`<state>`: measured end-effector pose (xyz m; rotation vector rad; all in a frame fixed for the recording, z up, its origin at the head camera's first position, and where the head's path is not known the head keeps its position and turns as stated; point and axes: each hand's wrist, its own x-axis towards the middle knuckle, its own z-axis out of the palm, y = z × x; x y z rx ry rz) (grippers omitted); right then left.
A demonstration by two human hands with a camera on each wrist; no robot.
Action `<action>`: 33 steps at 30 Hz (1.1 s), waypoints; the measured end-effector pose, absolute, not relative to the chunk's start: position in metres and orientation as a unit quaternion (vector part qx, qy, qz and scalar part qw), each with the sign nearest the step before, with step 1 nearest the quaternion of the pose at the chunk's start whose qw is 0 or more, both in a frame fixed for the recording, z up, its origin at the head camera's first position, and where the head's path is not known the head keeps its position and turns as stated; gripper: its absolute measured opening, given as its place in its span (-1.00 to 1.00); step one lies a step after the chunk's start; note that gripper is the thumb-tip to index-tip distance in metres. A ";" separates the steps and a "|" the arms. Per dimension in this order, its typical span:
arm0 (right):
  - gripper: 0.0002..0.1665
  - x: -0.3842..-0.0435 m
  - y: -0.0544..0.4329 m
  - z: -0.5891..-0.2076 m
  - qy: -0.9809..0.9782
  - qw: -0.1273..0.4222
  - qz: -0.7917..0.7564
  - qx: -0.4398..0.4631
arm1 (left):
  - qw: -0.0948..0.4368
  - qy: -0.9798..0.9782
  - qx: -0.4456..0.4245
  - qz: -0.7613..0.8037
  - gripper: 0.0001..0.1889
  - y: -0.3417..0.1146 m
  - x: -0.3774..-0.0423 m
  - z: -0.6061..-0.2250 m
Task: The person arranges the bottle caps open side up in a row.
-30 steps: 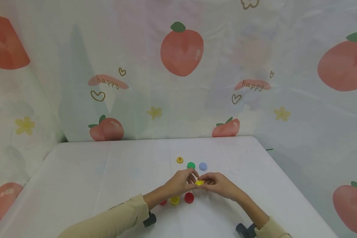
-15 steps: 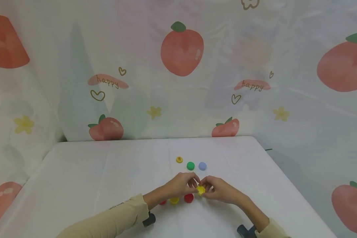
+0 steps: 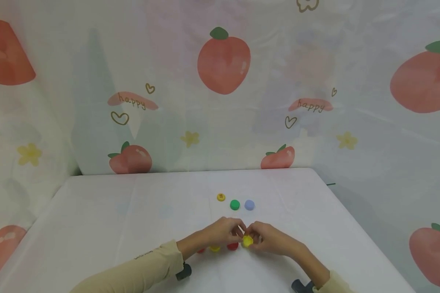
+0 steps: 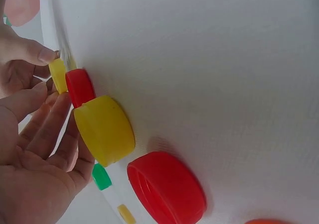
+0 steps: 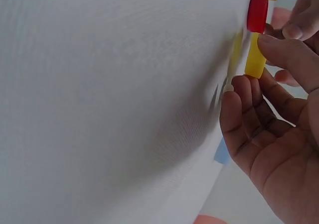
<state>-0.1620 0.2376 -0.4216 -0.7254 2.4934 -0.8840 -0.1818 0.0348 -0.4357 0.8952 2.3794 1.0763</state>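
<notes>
Pinched between the thumb and fingers of my right hand [image 3: 273, 239] is a yellow bottle cap [image 3: 247, 241], its hollow side up in the head view. The right wrist view has this cap [image 5: 255, 57] slightly off the table, the thumb on its edge. My left hand [image 3: 223, 232] is close on its other side, fingers fairly extended; whether they touch the cap is hard to tell. Under and beside the left hand lie a red cap [image 4: 79, 87], a yellow cap [image 4: 105, 130] and another red cap [image 4: 169, 189], in a row with the held one.
Farther back on the white table [image 3: 132, 211] are a green cap [image 3: 235, 204], a light blue cap [image 3: 249, 204] and a small yellow cap [image 3: 221, 197] with a dark mark. A fruit-print curtain [image 3: 190, 110] hangs behind the table's far edge.
Both hands have come nearer the front row, bringing the yellow cap down beside the right-hand red cap. Its hollow side has turned upward. The other caps have stayed put.
</notes>
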 end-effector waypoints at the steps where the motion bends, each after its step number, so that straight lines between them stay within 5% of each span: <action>1: -0.66 -0.162 0.237 -0.422 0.891 0.200 -0.315 -0.258 | 0.191 0.846 0.319 0.381 -0.75 0.035 -0.182 -0.436; 21: -0.58 -0.164 0.237 -0.427 0.887 0.214 -0.321 -0.254 | 0.189 0.855 0.317 0.365 -0.75 0.031 -0.186 -0.436; 33: -0.67 -0.178 0.234 -0.426 0.913 0.107 -0.307 -0.247 | 0.155 0.879 0.259 0.369 -0.73 0.018 -0.192 -0.433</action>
